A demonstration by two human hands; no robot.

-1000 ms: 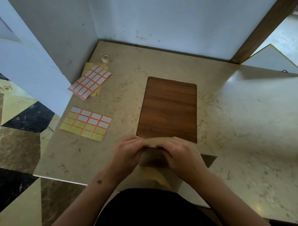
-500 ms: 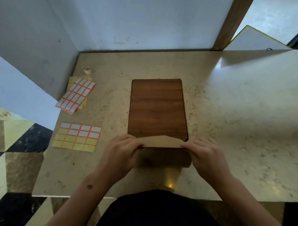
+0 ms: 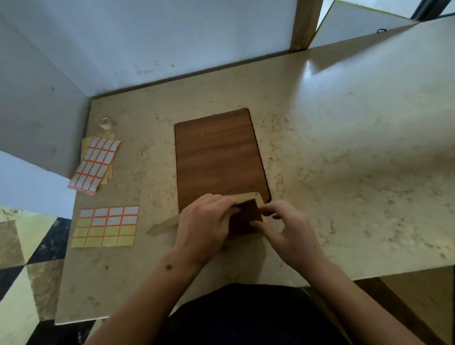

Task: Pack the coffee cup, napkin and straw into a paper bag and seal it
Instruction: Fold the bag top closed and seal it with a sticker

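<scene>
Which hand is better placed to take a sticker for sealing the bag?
Left, probably. The left hand is nearer the sticker sheet on its own side; the right hand pinches the bag fold.

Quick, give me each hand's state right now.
Left hand: grips the paper bag at its folded top.
Right hand: fingers curled, pinching the bag's right edge.

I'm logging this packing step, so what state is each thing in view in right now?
paper bag: held at the table's near edge by both hands, top being folded over
left hand: grips the bag's left side
right hand: pinches the bag's right side
near label sheet: flat, many labels already peeled off
far label sheets: stacked, mostly unpeeled
tape roll: untouched by the wall
wooden board: lying flat
</scene>
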